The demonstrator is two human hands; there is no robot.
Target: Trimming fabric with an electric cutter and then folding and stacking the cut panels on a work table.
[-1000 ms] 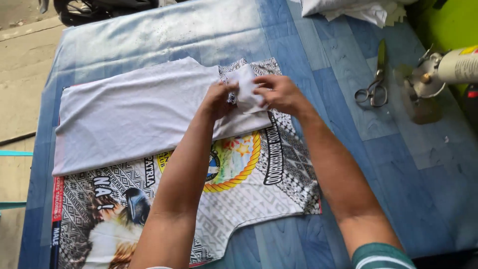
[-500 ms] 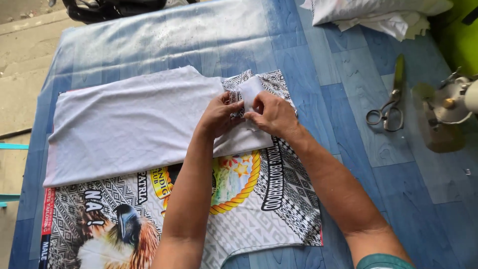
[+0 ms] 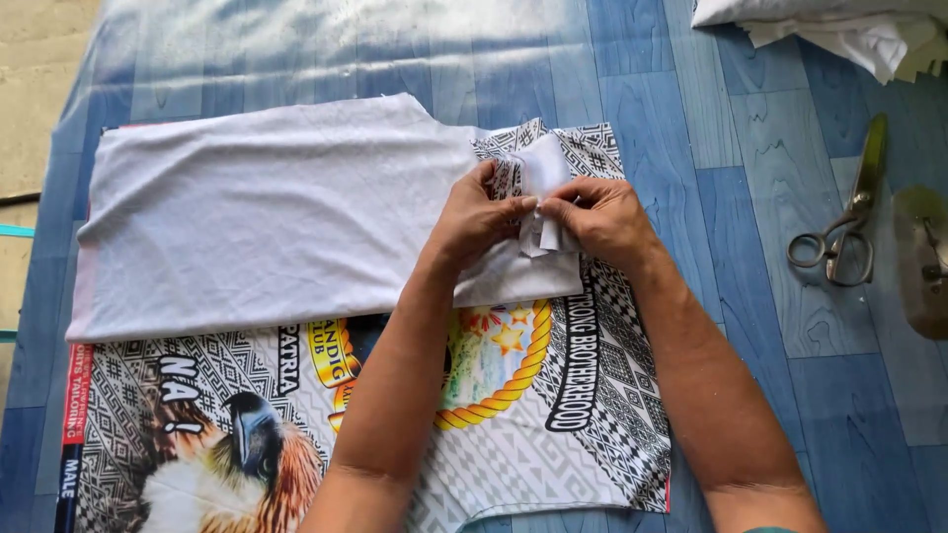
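I pinched the small white fabric piece [image 3: 541,188] between both hands' fingers [image 3: 513,205]; the printed panel [image 3: 553,415] lay half-covered, nothing joined.

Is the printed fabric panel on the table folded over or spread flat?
Folded over. The upper half of the printed panel shows its plain white underside, and both the left hand and right hand pinch its folded edge.

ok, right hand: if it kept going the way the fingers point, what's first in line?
The right hand points toward the person's left, so its fingers would first press further into the small white fabric piece they pinch, then the left hand, whose fingertips meet it there. Beyond lies the white cloth.
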